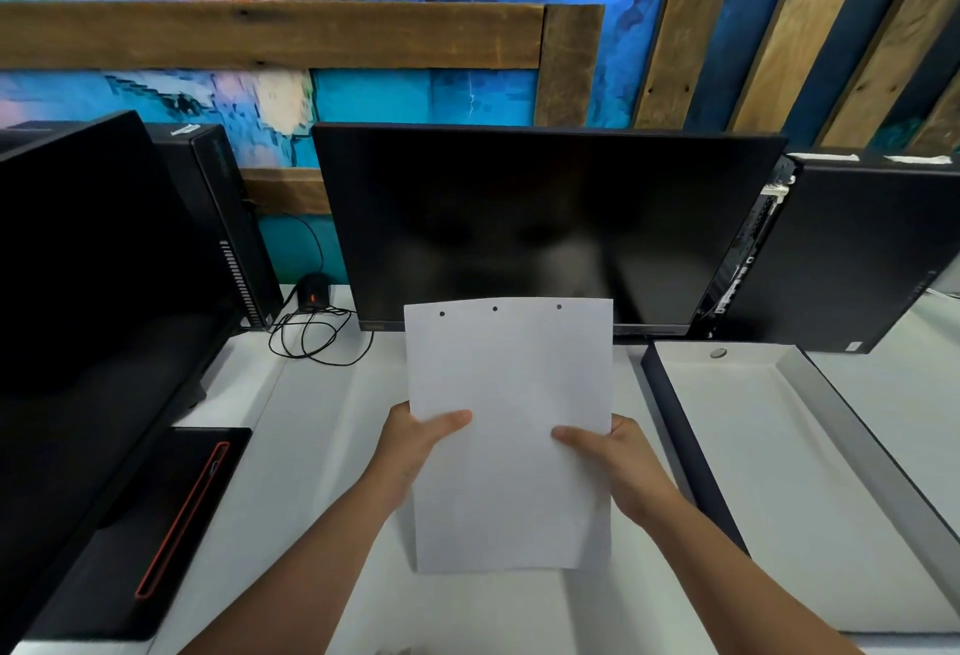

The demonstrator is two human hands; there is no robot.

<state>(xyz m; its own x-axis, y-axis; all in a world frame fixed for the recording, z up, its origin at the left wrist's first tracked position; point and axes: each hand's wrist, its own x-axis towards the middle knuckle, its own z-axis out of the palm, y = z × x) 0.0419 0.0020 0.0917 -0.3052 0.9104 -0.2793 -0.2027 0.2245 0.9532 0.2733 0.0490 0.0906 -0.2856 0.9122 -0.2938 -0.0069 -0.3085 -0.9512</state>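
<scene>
Wall [374, 98] painted in blue, red, white patches; rough wooden planks [270, 33] fixed across it, slanted planks [800, 30] set at right. White desk [322, 420] placed against wall. Dark monitor [545, 228] stood at centre, second monitor [78, 264] at left. Black left tower [228, 217] and right tower [857, 249] seen beside them.

The left hand [415, 438] and right hand [618, 462] are gripping the sheet [509, 394] at its two side edges, over the table [322, 446]. Directly behind the grip, a monitor [545, 217] is standing on the table. Just right of the grip, an open box [675, 425] is lying on the table, with a small disc [718, 353] sitting in its far corner. Behind and left of the grip, a coiled cable [317, 337] is lying before a mouse [313, 290], beside a tower [228, 217]. A second monitor [93, 264] is standing further left.
</scene>
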